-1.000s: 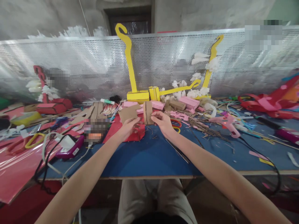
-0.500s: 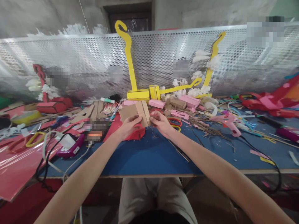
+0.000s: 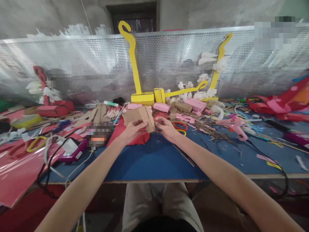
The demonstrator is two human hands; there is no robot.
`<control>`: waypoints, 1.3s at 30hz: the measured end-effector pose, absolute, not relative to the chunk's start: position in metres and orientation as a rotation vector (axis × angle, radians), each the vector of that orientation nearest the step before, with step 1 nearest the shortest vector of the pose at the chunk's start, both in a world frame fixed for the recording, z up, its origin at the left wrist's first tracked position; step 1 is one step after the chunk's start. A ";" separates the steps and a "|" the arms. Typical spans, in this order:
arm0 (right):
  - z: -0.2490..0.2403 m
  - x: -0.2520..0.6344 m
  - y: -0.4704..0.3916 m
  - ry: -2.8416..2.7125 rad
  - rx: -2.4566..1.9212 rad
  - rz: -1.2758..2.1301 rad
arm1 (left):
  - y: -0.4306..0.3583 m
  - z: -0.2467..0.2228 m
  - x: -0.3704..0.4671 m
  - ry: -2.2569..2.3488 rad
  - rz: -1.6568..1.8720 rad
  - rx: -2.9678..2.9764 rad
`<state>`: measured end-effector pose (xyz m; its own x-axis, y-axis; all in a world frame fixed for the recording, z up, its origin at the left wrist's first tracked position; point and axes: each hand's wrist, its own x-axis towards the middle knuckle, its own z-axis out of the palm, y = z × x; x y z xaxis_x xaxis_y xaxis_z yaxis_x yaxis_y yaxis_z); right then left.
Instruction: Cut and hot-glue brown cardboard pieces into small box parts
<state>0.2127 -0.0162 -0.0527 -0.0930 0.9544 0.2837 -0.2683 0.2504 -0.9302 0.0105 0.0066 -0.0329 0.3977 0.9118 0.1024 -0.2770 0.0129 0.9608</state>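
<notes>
head view: looking forward and down over a cluttered blue table (image 3: 154, 164).
larger cardboard piece (image 3: 131, 115): brown, flat, held tilted up near the middle of the table, over the back part of a red sheet (image 3: 116, 132).
smaller cardboard piece (image 3: 147, 116): paler, creased lengthwise, overlapping the right side of the larger one.
left hand (image 3: 134, 129): clamped on the lower part of the larger cardboard piece — thumb in front, pointing right toward the seam between both pieces.
right hand (image 3: 167, 127): at the right edge of the smaller piece, with thumb and forefinger bent close to each other; cannot tell whether pinched on the card or just beside it.
near scissors (image 3: 181, 131): red-and-yellow handled, lying just beyond the right hand.
far scissors (image 3: 36, 144): similar handles, on shiny red sheeting (image 3: 19, 170) at left.
glue gun (image 3: 235, 125): pink, lying at right, trailing a black cable (image 3: 267, 156).
purple device (image 3: 74, 154): at left, among white and black cords.
yellow hook (image 3: 134, 61): upright on a yellow box base (image 3: 142, 97), behind the cardboard.
other yellow hooks: one lying low (image 3: 185, 91), one upright with white tufts (image 3: 214, 75) — both to the right.
red hook (image 3: 43, 80): upright at far left, also tufted, on a red base (image 3: 55, 109).
pink boxes: one (image 3: 161, 107) just behind the right hand, another (image 3: 195, 105) further right.
backdrop: perforated metal panel (image 3: 91, 64), along the rear of the table.
</notes>
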 end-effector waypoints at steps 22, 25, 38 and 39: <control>-0.045 0.215 -0.022 -1.560 -0.813 0.482 | 0.013 -0.040 0.008 0.805 1.333 2.072; -0.042 0.217 -0.025 -1.595 -0.832 0.414 | 0.011 -0.038 0.008 0.826 1.400 2.121; -0.039 0.217 -0.030 -1.701 -0.900 0.226 | 0.005 -0.029 0.008 0.785 1.594 2.389; -0.039 0.216 -0.030 -1.701 -0.898 0.214 | 0.004 -0.028 0.008 0.784 1.589 2.406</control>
